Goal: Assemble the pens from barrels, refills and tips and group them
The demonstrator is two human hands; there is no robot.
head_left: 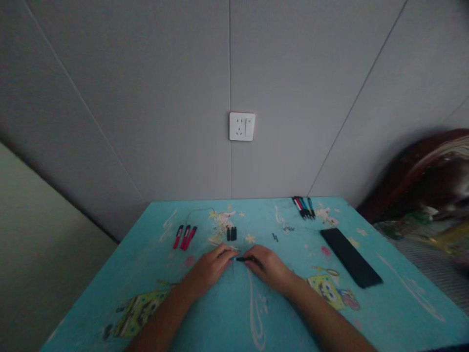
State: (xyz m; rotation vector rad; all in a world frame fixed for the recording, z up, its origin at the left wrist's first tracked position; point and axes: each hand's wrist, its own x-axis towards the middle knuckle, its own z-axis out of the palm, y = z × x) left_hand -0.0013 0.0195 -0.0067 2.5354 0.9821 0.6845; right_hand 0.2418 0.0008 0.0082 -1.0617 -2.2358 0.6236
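Note:
My left hand [214,264] and my right hand [269,264] meet low over the middle of the table, fingertips almost touching. Pinched in the right fingers is a black pen part [242,259], its tip toward the left hand. The left fingers are closed at the other end, on a small piece with a bluish tint; its kind is too small to make out. Just beyond the hands lie thin pale sticks [231,248] and several short black pen pieces [231,234]. Three red pen barrels with black ends [185,237] rest to the left.
Several assembled pens [304,208] lie at the back right. Small black pieces [275,237] and what look like tiny springs [288,229] sit right of centre. A flat black pouch [351,257] lies on the right of the blue patterned table [286,322]. A wall socket [242,126] is behind.

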